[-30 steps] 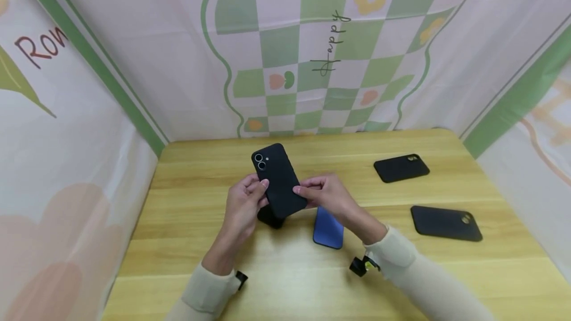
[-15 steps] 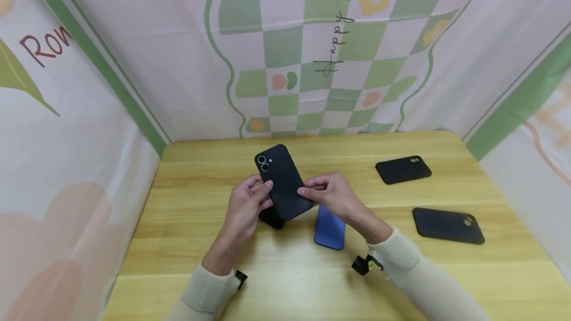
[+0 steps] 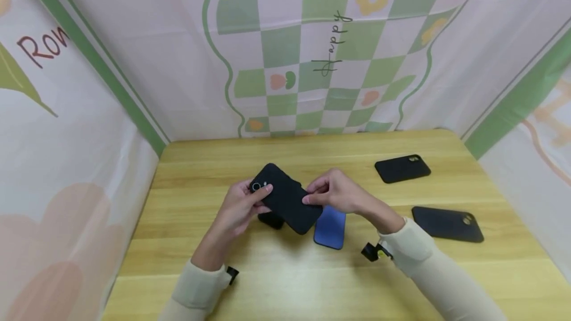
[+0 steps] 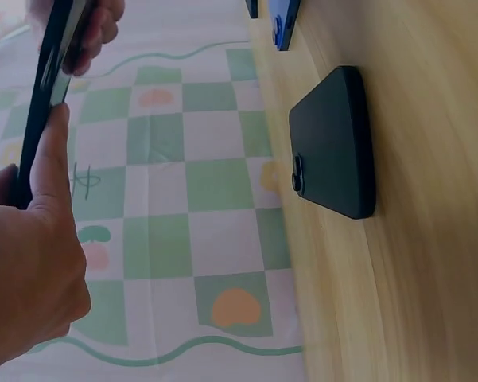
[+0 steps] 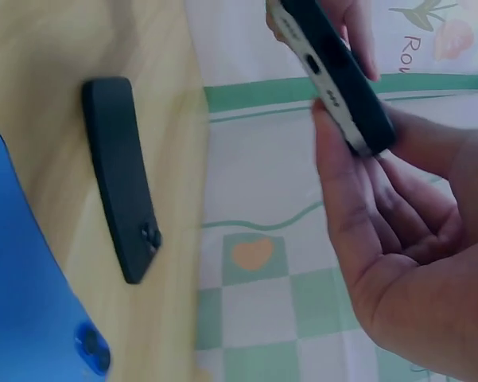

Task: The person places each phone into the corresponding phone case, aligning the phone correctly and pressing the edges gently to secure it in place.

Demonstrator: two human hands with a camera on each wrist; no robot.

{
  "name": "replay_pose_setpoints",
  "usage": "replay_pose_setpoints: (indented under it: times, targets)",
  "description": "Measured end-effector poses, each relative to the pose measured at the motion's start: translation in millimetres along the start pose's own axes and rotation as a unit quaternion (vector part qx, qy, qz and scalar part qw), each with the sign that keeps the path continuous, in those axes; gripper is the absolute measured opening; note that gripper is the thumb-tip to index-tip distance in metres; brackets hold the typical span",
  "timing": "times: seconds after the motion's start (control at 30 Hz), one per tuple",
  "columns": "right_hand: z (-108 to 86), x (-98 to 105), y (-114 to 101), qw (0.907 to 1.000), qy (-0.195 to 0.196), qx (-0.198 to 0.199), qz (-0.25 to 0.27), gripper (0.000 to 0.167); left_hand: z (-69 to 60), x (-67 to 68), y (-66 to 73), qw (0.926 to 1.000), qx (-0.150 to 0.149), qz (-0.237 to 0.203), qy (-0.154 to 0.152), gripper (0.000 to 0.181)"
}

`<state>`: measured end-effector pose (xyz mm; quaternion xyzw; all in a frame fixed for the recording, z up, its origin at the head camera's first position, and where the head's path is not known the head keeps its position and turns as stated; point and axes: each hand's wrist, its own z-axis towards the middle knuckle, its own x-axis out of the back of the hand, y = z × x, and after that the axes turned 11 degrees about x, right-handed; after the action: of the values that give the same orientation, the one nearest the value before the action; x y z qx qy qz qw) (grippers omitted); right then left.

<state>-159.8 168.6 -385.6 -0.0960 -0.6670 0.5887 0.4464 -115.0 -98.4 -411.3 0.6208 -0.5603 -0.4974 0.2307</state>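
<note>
Black-cased phone point(image 3: 289, 204) tilts; left hand point(image 3: 238, 206) grips its camera end; right hand point(image 3: 337, 192) pinches its opposite end.

Back curtain point(image 3: 308, 48) reads "Happy" sideways, next letter cut off. Left curtain point(image 3: 67, 157) reads "Ro", third letter unclear.

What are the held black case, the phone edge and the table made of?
Black case: probably silicone or soft plastic; matte, with little glare.
Phone edge: perhaps metal; pale, silvery, punched with openings.
Table: wood or wood-look laminate, satin; grain streaks, soft glare.
</note>
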Motion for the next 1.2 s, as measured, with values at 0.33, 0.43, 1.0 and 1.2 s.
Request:
replay_pose_setpoints:
  times: [0.33, 0.43, 1.0, 1.2]
  targets:
    - [0.5, 8, -5, 0.9952, -0.076, 0.038, -0.049, 0.010, 0.8, 1.5, -3.3, 0.9947, 0.014, 0.092, -0.043, 0.033]
    - [1.8, 8, -6, 0.9937, -0.084, 0.042, -0.061, 0.011, 0.3, 1.3, -5.1, 0.9939, 0.021, 0.102, -0.036, 0.033]
    - [1.4, 2, 7, 0.9914, 0.088, -0.080, 0.054, 0.029, -1.8, -5.8, -4.5, 0.9959, -0.050, 0.003, 0.075, 0.027]
    - [-0.8, -2, 16, 0.9692, 0.142, -0.099, 0.176, 0.033, -1.2, -8.2, -6.0, 0.9954, -0.052, -0.013, 0.079, 0.026]
